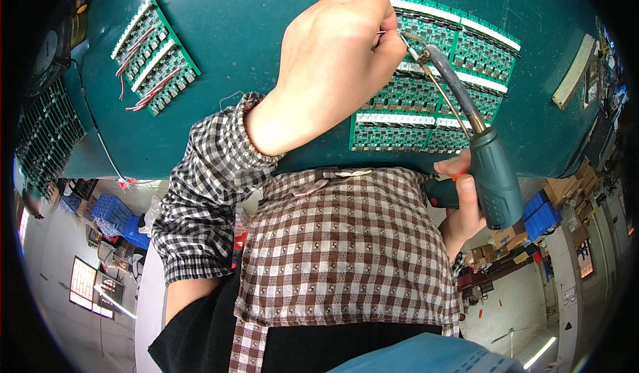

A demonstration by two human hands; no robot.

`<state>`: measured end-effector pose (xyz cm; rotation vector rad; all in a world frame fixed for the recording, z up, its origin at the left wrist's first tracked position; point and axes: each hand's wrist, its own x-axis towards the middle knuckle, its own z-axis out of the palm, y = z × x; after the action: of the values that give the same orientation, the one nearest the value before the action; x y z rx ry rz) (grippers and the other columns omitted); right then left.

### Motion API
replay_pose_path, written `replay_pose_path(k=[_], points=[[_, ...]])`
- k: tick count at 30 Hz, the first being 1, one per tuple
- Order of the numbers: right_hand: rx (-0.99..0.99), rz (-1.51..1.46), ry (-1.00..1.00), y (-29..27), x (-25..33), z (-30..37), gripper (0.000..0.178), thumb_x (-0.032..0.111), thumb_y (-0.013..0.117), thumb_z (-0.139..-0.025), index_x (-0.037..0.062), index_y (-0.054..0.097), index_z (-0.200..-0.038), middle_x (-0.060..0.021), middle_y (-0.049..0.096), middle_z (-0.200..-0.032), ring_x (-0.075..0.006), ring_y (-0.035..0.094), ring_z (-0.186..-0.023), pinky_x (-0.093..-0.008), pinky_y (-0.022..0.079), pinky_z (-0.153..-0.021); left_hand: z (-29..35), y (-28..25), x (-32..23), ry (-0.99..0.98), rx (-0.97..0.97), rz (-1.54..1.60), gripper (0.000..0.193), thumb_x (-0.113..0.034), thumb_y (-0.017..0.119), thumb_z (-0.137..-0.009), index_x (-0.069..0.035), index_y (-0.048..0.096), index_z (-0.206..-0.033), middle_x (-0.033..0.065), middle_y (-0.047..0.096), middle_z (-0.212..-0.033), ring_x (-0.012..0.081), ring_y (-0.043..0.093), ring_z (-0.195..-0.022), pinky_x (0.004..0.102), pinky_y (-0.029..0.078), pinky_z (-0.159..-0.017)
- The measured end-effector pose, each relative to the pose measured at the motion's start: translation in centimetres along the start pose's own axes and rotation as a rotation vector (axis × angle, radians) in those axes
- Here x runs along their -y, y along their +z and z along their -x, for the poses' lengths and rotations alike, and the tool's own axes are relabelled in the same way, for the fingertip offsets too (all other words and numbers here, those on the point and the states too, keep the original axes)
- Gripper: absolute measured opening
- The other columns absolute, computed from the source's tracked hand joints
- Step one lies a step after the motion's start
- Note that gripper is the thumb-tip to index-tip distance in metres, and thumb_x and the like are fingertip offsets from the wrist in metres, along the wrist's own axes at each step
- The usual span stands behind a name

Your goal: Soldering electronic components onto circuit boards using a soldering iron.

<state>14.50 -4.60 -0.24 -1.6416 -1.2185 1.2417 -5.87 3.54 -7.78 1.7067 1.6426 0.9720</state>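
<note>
My right hand (464, 210) grips a dark green soldering gun (496, 180) by its handle. The gun's bent metal tip and thin feed tube reach up and left to my left hand. Over the far part of the boards, my left hand (339, 53) is closed in a pinch on a thin wire (381, 32), mostly hidden by the fingers. The gun's tip is right beside those fingertips; whether it touches the wire cannot be made out. Beneath both lies a panel of green circuit boards (399, 139) with rows of white connectors, partly covered by my left hand.
At the left of the green work mat (233, 27) lies a smaller circuit board panel (160, 57) with red and white wires on it. More boards (50, 130) stand at the far left edge. A pale strip (574, 72) and dark clutter lie at the right.
</note>
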Motion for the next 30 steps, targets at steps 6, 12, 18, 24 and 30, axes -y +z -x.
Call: replay_pose_path(k=[6,12,18,24,30], points=[[-0.017,-0.044,-0.009,-0.2,-0.2,0.0,0.028,0.015,0.061,-0.078,-0.0096,0.054,-0.09,-0.0165,0.056,-0.076,-0.0253,0.06,-0.065,-0.0369,0.054,-0.062,-0.1,0.0,0.2,0.008,0.0,0.001,0.01,-0.006,0.064,-0.067,-0.005,0.054,-0.07,0.0106,0.057,-0.069,0.031,0.058,-0.061,0.0387,0.046,-0.053],[-0.028,-0.033,0.008,-0.3,-0.1,0.3,0.032,0.017,0.061,-0.079,-0.0095,0.054,-0.094,-0.0166,0.056,-0.079,-0.0254,0.06,-0.066,-0.037,0.055,-0.061,0.0,-0.1,0.1,0.008,0.006,0.0,0.011,-0.006,0.064,-0.066,-0.005,0.054,-0.07,0.0105,0.057,-0.069,0.0311,0.058,-0.061,0.0389,0.046,-0.054],[-0.109,-0.09,0.075,0.2,0.4,0.5,0.042,0.021,0.062,-0.08,-0.0109,0.052,-0.106,-0.0176,0.058,-0.085,-0.0275,0.063,-0.073,-0.0366,0.058,-0.059,0.1,-0.2,0.0,-0.003,0.011,-0.016,0.009,-0.004,0.064,-0.068,-0.005,0.055,-0.071,0.007,0.054,-0.067,0.0223,0.053,-0.058,0.0323,0.044,-0.052],[-0.062,-0.096,0.073,-0.2,0.2,0.7,0.042,0.02,0.062,-0.08,-0.0111,0.051,-0.107,-0.0178,0.058,-0.086,-0.0278,0.063,-0.075,-0.0365,0.058,-0.059,0.0,-0.3,0.0,0.006,0.018,-0.028,0.008,-0.002,0.064,-0.069,-0.005,0.057,-0.073,0.0036,0.052,-0.066,0.0135,0.05,-0.056,0.0254,0.042,-0.05],[0.007,-0.064,0.013,-0.8,-0.3,0.4,0.036,0.017,0.06,-0.081,-0.011,0.053,-0.101,-0.0174,0.056,-0.083,-0.0261,0.061,-0.07,-0.0362,0.057,-0.059,0.3,0.1,0.2,0.019,-0.016,-0.043,0.009,-0.003,0.064,-0.07,-0.005,0.057,-0.074,0.0035,0.054,-0.068,0.0134,0.053,-0.058,0.0257,0.044,-0.051]])
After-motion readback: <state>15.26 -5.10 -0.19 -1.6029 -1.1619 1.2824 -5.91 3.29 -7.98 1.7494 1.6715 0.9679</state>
